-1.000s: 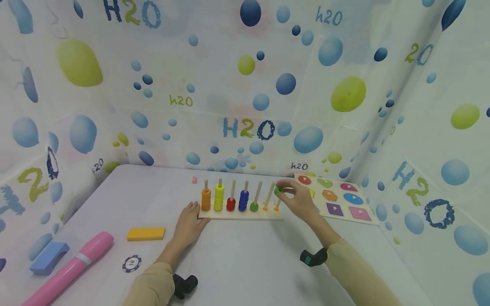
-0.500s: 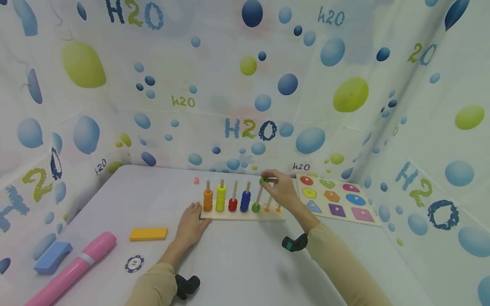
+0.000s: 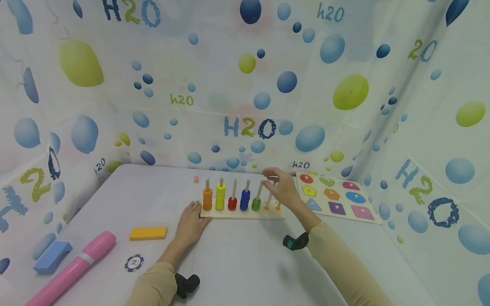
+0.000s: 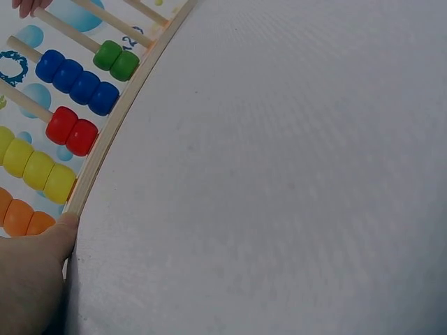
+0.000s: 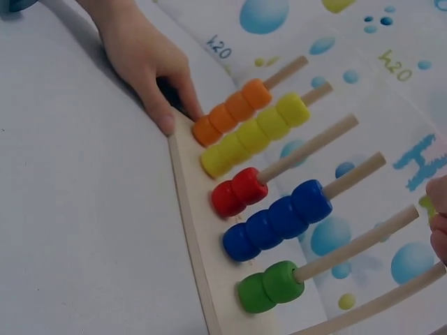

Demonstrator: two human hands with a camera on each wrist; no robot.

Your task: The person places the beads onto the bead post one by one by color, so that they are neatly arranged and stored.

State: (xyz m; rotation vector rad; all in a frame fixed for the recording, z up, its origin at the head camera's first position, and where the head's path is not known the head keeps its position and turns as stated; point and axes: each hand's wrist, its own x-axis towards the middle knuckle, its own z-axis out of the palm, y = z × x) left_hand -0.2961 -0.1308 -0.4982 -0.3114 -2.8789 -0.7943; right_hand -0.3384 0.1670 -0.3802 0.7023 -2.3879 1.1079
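A wooden bead stacker [image 3: 241,215] stands on the table, its upright pegs in a row. From the left they carry orange, yellow, red, blue and green beads. Two green beads [image 5: 271,287] sit at the bottom of their peg. My left hand [image 3: 190,222] holds the stacker's left end, thumb at the front edge and fingers behind, as the right wrist view shows. Beside the top of the green peg is my right hand [image 3: 282,187], with thumb and fingers apart and no bead between them. The two rightmost pegs have only small orange pieces [image 3: 277,208] at their feet.
A shape puzzle board [image 3: 337,197] lies at the back right. On the left are a yellow block [image 3: 148,233], a poker chip [image 3: 134,263], a pink tube [image 3: 72,268] and a blue block [image 3: 52,257]. A small pink object [image 3: 196,179] lies behind the stacker.
My right hand moved left to the green peg with a green bead, then let it go. The bead dropped onto the other green one. My left hand stays at the stacker's end.
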